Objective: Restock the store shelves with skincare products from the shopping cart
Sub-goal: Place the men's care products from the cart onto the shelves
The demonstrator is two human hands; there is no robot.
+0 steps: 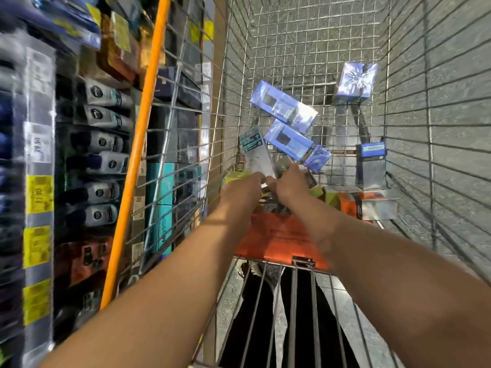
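Both arms stretched fwd, left hand (245,188) & right hand (288,185) close together, fingers curled.

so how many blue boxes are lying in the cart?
3 clear ones: far right box, middle box, near box just beyond the hands. Others may be hidden under the hands.

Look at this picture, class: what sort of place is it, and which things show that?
Most likely a shop aisle. A wire shopping cart holds boxed products, such as a blue box; beside it, shelves carry rows of toiletry tubes behind yellow price tags.
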